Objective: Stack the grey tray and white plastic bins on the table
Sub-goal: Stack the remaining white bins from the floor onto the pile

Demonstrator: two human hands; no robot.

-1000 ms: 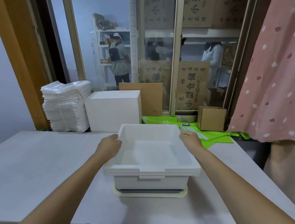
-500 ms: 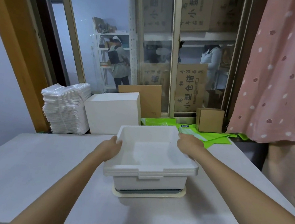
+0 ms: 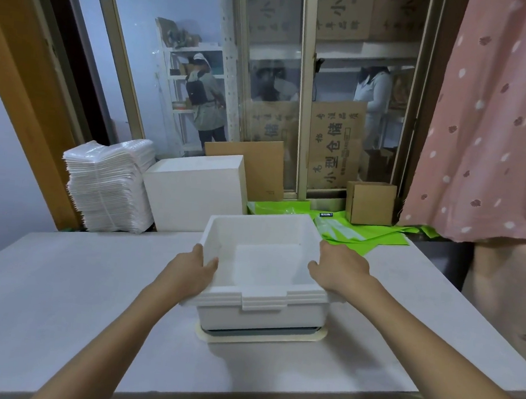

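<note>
we are gripping the white rectangular plastic bin (image 3: pixel 262 263) by its side rims, left hand (image 3: pixel 193 272) and right hand (image 3: pixel 341 268) clamped; it is sitting on the grey tray (image 3: pixel 262 334) mid-table (image 3: pixel 56 292), nearer the front edge.

Dim, soft even light; wide-angle edge bending; slight blur.

Both arms stretched forward, left grip (image 3: pixel 194 272) and right grip (image 3: pixel 340 266) curled over opposite rims of the white bin (image 3: pixel 257 316).
</note>
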